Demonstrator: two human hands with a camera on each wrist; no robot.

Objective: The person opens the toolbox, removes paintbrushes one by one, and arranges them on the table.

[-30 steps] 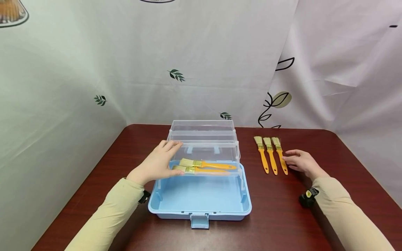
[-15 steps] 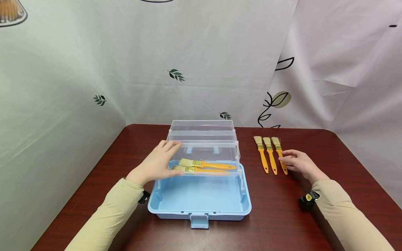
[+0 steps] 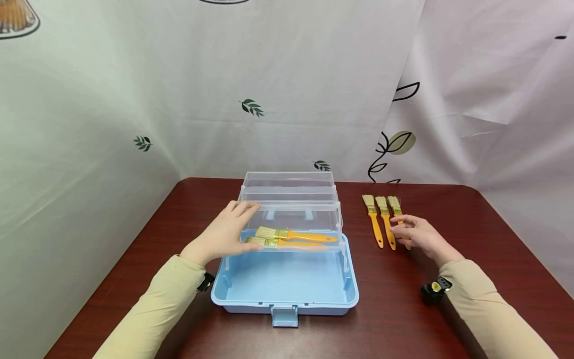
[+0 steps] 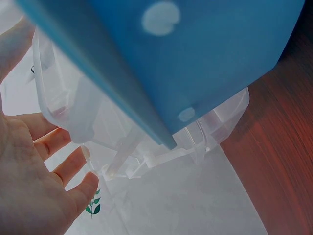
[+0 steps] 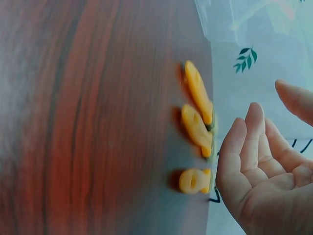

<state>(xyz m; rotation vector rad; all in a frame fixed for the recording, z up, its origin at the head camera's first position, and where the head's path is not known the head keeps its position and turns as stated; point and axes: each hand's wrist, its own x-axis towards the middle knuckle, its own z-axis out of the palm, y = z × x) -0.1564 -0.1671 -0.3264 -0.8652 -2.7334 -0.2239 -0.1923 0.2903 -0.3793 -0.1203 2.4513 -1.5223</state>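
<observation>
Your left hand (image 3: 226,232) grips the clear tray (image 3: 335,247), two brushes (image 3: 287,235) beside its thumb; your right, thumb and fingers apart (image 5: 254,128), hovers over three brushes (image 3: 385,215).

Looked like a little curtained-off booth (image 3: 85,109), honestly: pale sheets (image 3: 314,60) printed with leaf sprigs (image 3: 248,106) hung across the back and down both sides of a dark reddish wood-grain table (image 3: 390,309). Couldn't tell whether that was inside a home or a lab.

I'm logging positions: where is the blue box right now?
In the head view, the blue box sits below centre on the table, left of the three loose brushes.
</observation>
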